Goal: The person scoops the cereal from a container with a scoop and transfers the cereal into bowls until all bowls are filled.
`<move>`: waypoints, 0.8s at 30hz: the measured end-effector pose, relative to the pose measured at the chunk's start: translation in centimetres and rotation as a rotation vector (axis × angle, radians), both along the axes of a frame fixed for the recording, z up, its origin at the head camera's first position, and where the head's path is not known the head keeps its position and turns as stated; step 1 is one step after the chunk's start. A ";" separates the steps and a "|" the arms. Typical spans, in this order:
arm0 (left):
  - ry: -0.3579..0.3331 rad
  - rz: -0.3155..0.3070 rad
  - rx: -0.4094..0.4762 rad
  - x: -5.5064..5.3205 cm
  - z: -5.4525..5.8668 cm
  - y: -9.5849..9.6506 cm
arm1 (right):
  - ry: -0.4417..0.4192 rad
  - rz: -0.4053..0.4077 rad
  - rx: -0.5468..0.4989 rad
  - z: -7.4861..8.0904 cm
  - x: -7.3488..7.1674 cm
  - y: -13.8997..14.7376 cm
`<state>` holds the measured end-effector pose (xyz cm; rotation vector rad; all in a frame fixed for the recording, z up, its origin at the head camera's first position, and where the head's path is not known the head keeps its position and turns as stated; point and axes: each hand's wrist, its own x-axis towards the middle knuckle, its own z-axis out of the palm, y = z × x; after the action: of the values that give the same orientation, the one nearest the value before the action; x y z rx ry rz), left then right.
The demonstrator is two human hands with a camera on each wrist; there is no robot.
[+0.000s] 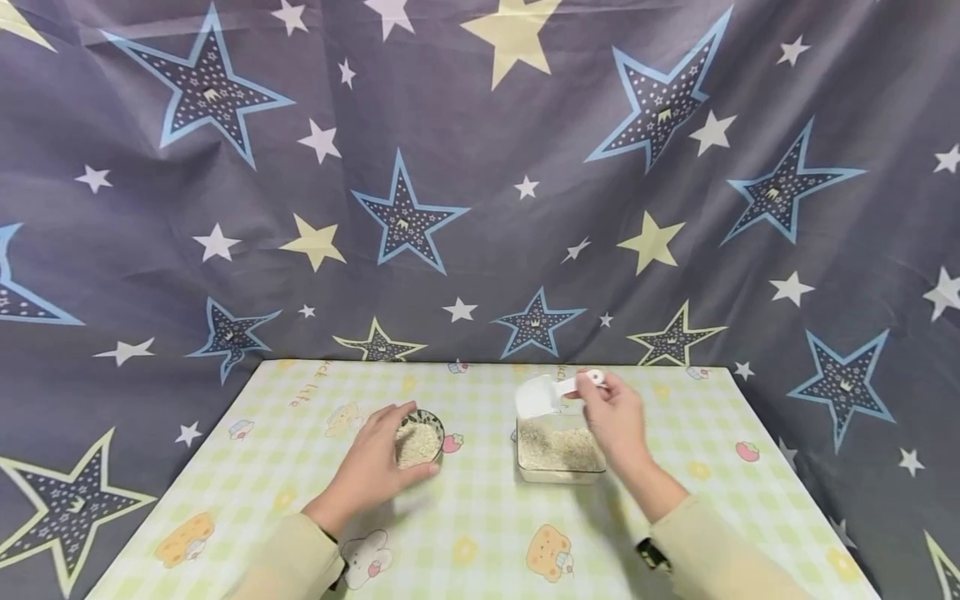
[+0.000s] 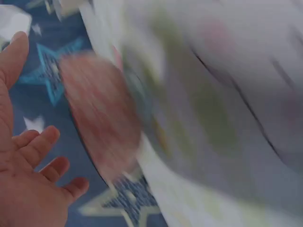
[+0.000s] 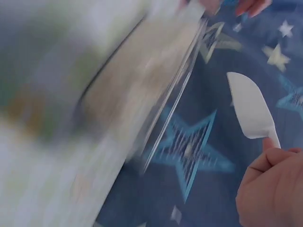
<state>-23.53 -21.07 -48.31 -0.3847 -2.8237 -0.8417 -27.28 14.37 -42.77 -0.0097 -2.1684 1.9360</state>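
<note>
A small round bowl (image 1: 420, 442) with a dark patterned rim holds pale grains. My left hand (image 1: 378, 458) is around its left side, fingers behind and thumb in front. In the left wrist view the left hand (image 2: 33, 175) has its fingers spread and loosely bent; whether it touches the bowl is unclear. My right hand (image 1: 615, 421) pinches the handle of a white scoop (image 1: 537, 397), which is over the far left edge of a clear rectangular container (image 1: 561, 477) of grains. The right wrist view shows the scoop (image 3: 251, 106) above the fingers; its contents are hidden.
A table (image 1: 465, 508) with a green checked, cartoon-printed cloth bears both vessels, set apart from each other. Directly behind its far edge hangs a dark curtain (image 1: 480, 125) with stars, which also flanks both sides.
</note>
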 end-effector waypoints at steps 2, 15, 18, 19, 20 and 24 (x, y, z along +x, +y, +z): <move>-0.004 -0.025 0.008 0.2 0.7 1.8 | 0.069 -0.032 0.166 0.2 0.2 2.4; -0.098 -0.205 0.009 -2.6 -1.0 11.8 | 0.023 0.059 0.228 -1.6 1.4 3.8; -0.113 -0.216 -0.005 -3.4 -1.4 12.7 | -0.054 0.076 0.132 -2.0 1.5 2.7; -0.113 -0.220 -0.006 -3.6 -1.4 13.0 | -0.066 0.079 0.114 -2.1 1.5 2.4; -0.112 -0.221 -0.008 -3.8 -1.4 13.2 | -0.075 0.080 0.106 -2.2 1.6 2.1; -0.113 -0.230 -0.012 -4.2 -1.4 13.8 | -0.040 0.076 0.186 -2.7 1.9 1.5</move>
<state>-27.74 -7.31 -49.69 -0.6960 -2.9282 -0.9172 -25.33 15.88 -45.46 0.0667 -2.3995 1.7791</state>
